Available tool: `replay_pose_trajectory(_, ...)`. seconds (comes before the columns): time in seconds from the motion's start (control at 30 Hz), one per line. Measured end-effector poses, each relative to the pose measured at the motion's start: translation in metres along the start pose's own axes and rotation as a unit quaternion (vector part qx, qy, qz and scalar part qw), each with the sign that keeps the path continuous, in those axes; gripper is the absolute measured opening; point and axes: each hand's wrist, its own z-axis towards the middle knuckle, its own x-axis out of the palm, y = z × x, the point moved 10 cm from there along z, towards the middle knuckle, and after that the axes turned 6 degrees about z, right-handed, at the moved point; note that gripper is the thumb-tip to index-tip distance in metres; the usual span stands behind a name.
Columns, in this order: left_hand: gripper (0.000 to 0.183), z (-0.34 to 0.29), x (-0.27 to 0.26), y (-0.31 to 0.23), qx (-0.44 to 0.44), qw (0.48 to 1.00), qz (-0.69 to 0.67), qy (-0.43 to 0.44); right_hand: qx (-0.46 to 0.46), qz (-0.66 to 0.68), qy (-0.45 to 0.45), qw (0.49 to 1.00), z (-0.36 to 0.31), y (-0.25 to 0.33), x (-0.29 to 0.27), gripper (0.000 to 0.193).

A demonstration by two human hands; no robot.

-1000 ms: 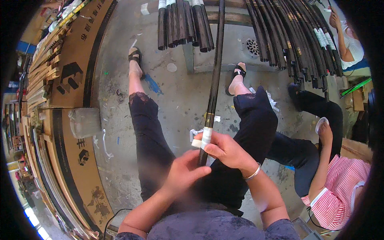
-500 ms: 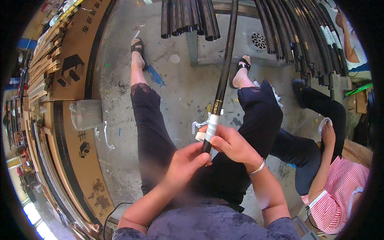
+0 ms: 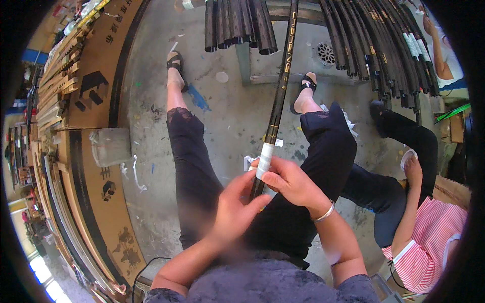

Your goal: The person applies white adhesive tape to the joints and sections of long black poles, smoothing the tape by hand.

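Note:
A glossy black fishing rod (image 3: 283, 86) with gold markings runs from the top of the view down between my hands, tilted. White tape (image 3: 264, 156) is wrapped around its lower part. My right hand (image 3: 290, 183) grips the taped section, with the thumb across the front. Just below, my left hand (image 3: 232, 204) curves loosely around the rod's black lower end, its thumb raised off the surface. The left fingertips go behind the rod and are partly hidden. Only a small pale bit of a tape roll shows by the fingers.
Black tubes (image 3: 240, 25) jut in at the top; more rods (image 3: 384, 50) lie at upper right. Cardboard boxes (image 3: 103, 65) and wooden strips stand on the left. At right sits a person in a striped top (image 3: 437, 227), hand on a white roll (image 3: 408, 157). Tape scraps litter the floor (image 3: 151, 126).
The rod has turned about its length, bringing its gold markings into view, and its taped part sits slightly lower left. My left thumb has lifted off the rod. The tape roll is now mostly hidden.

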Motion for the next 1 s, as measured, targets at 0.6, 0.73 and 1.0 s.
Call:
replay_pose_trajectory(0.6, 0.049, 0.011, 0.004, 0.004, -0.025, 0.996, -0.056, 0.059, -0.012, -0.119, -0.074, 0.990, -0.028, 0.024, -0.009, 0.026)
replay_pose_trajectory(0.73, 0.050, 0.009, 0.006, 0.009, -0.075, 0.991, -0.103, 0.049, 0.049, -0.061, -0.070, 0.994, -0.034, 0.013, -0.010, 0.024)
replay_pose_trajectory(1.0, 0.045, 0.009, -0.018, -0.021, 0.079, 0.959, 0.238, -0.133, 0.051, -0.091, -0.069, 0.992, -0.053, 0.031, -0.006, 0.022)
